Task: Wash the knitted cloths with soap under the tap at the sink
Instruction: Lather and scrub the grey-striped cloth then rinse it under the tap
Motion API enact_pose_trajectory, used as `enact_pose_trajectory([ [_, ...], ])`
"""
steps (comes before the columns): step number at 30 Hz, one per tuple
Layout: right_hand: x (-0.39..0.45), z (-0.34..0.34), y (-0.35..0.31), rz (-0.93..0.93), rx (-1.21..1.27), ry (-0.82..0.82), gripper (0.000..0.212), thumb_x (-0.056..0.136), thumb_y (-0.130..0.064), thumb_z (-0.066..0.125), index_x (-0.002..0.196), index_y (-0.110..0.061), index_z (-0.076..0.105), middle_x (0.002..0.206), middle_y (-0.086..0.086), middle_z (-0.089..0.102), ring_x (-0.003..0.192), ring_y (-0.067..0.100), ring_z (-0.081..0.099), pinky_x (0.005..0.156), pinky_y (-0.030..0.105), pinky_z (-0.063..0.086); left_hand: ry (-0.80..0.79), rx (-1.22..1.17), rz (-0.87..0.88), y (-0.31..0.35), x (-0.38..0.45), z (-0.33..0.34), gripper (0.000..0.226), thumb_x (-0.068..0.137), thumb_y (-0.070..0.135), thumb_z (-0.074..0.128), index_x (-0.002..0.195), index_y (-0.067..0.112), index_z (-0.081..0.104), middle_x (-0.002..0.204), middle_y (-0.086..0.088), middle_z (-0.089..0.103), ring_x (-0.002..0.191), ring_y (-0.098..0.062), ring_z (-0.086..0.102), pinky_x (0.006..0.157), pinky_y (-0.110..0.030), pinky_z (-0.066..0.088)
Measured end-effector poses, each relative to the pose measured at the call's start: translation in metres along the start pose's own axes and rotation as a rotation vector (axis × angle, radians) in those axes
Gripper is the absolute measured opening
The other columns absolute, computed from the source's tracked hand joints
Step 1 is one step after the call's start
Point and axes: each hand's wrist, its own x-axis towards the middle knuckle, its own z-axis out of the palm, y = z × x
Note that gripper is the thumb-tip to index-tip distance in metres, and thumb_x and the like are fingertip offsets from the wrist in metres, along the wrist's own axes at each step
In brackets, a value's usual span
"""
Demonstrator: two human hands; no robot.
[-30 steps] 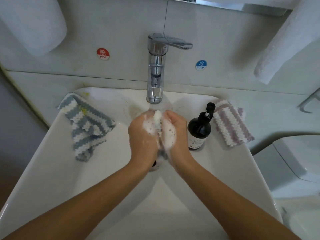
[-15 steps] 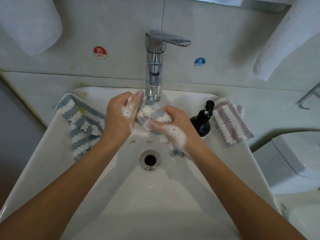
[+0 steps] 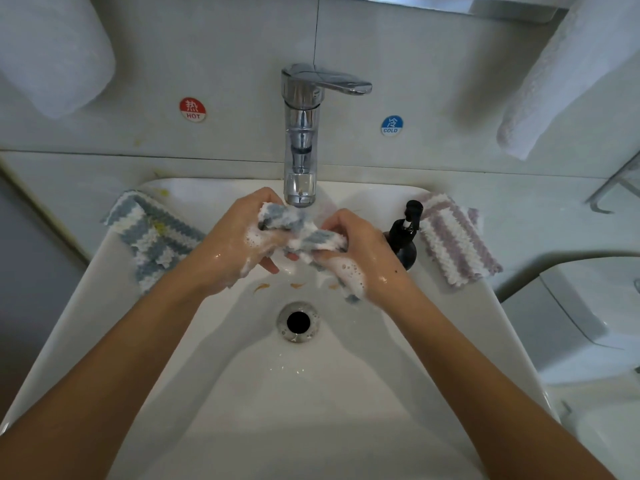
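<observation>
— So, what changed since a second ago?
— The left hand (image 3: 239, 244) and right hand (image 3: 360, 249), then pressed together over the drain (image 3: 298, 322), now grip the blue-and-white knitted cloth (image 3: 299, 230) stretched between them beneath the tap (image 3: 300, 140).

3 knitted cloths (image 3: 300, 233), 1 soap bottle (image 3: 403, 242), 1 tap (image 3: 300, 133).
</observation>
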Motion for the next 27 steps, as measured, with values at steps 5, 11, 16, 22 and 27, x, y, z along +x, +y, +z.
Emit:
enact_pose_trajectory([
  [5,0.002,-0.01,-0.004,0.128,0.021,-0.107,0.026,0.079,-0.028,0.077,0.085,-0.008,0.061,0.067,0.004,0.056,0.06,0.022,0.054,0.058,0.042,0.053,-0.008,0.146,0.04,-0.004,0.002,-0.007,0.028,0.095,-0.004,0.051,0.077,0.016,0.043,0.073,-0.007,0.056,0.057,-0.018,0.064,0.046,-0.038,0.052],
  [11,0.001,-0.017,-0.006,0.209,0.344,-0.164,0.015,0.087,-0.001,0.062,0.08,-0.013,0.058,0.076,0.01,0.061,0.065,0.024,0.063,0.061,0.04,0.06,-0.143,0.14,-0.015,-0.012,0.001,-0.011,0.017,0.095,-0.003,0.052,0.084,-0.002,0.039,0.065,-0.008,0.039,0.051,-0.015,0.035,0.048,-0.027,0.029],
  [16,-0.004,-0.019,-0.003,0.169,0.391,-0.222,0.017,0.094,0.003,0.053,0.087,-0.012,0.05,0.076,0.009,0.068,0.04,0.016,0.047,0.04,0.026,0.036,-0.372,0.117,0.083,-0.011,-0.004,-0.019,0.028,0.086,0.014,0.065,0.069,0.024,0.046,0.069,0.014,0.045,0.061,-0.003,0.039,0.056,-0.015,0.037],
  [22,-0.002,-0.027,0.0,0.161,0.432,-0.256,0.025,0.089,-0.002,0.062,0.079,-0.02,0.049,0.058,-0.005,0.04,0.044,0.009,0.027,0.037,0.018,0.021,-0.463,0.192,0.01,-0.008,-0.007,-0.024,0.031,0.07,0.059,0.063,0.068,0.031,0.05,0.061,0.01,0.041,0.058,-0.02,0.034,0.052,-0.035,0.029],
  [27,-0.002,-0.022,-0.004,0.187,0.478,-0.187,0.031,0.092,-0.033,0.062,0.065,-0.025,0.051,0.056,-0.008,0.042,0.045,0.01,0.028,0.042,0.024,0.017,-0.269,0.088,0.016,-0.008,-0.002,-0.017,0.033,0.084,0.034,0.073,0.072,0.015,0.05,0.059,0.008,0.054,0.053,-0.006,0.052,0.056,-0.023,0.047],
])
